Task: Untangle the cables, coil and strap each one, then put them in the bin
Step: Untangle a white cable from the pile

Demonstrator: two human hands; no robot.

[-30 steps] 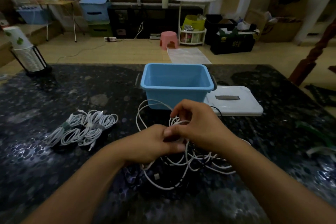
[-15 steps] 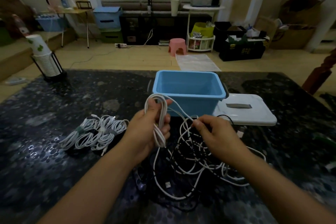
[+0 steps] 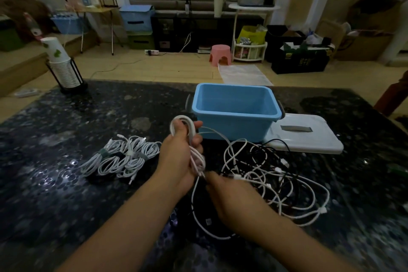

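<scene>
While my left hand [image 3: 181,157] grips the half-made white coil [image 3: 192,146], fingers and thumb curled round its middle, the coil stands roughly upright just in front of the blue bin [image 3: 234,115], long axis vertical, closed loop end up, loose ends hanging low. My right hand [image 3: 234,196] sits just below it, blurred; fingers look curled near the trailing strand but I cannot tell if they pinch it. That strand runs right into the tangled pile [image 3: 271,174] of white and black cables on the dark table [image 3: 66,117], between my hands and the white lid [image 3: 309,137].

Handling guess: cable is light, limp, a bit springy, smooth jacket so it slips; loops will fan out if the grip loosens. Best hold is mid-bundle, where the strap would go, not by the connector ends. Feeding slack needs a loose pinch close to the coil, otherwise the knot in the pile tightens.

Strapped coils [image 3: 123,159] lie flat to the left, well apart from the bin, long axes pointing up-right. Bin looks empty.
</scene>
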